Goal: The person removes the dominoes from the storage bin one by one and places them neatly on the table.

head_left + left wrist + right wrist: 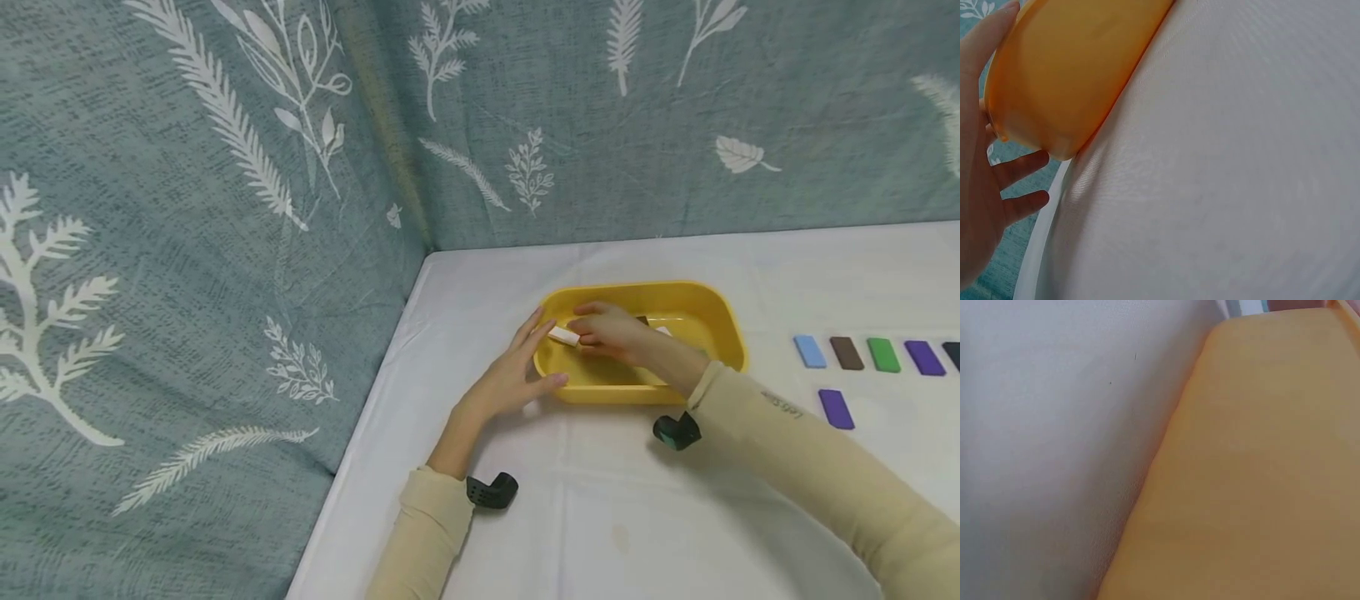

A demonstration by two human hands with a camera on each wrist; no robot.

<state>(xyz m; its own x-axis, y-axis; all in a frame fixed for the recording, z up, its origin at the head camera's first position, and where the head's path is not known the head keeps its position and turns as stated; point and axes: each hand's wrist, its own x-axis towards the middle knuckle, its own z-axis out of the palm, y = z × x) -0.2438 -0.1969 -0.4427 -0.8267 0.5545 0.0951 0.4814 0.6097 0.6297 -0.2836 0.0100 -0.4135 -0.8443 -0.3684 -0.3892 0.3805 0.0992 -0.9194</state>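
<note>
A yellow plastic tray (637,395) stands on the white-covered table. My left hand (510,375) is at its left end, thumb by the near rim and fingers spread along the end. In the left wrist view the thumb lies against the tray's wall, and two fingers stretch past its corner. My right hand (611,333) reaches down inside the tray. A small white block (564,336) lies right at its fingertips, between both hands; I cannot tell whether the fingers pinch it. The right wrist view shows only the tray's outer wall (1260,456) and tablecloth, with the right hand out of sight.
Partly behind the right hand, a dark piece (642,320) and another white piece (663,331) are in the tray. Right of it, light blue (810,352), brown (847,353), green (883,355), purple (925,357) and black (952,353) tiles form a row, with another purple tile (836,409) nearer.
</note>
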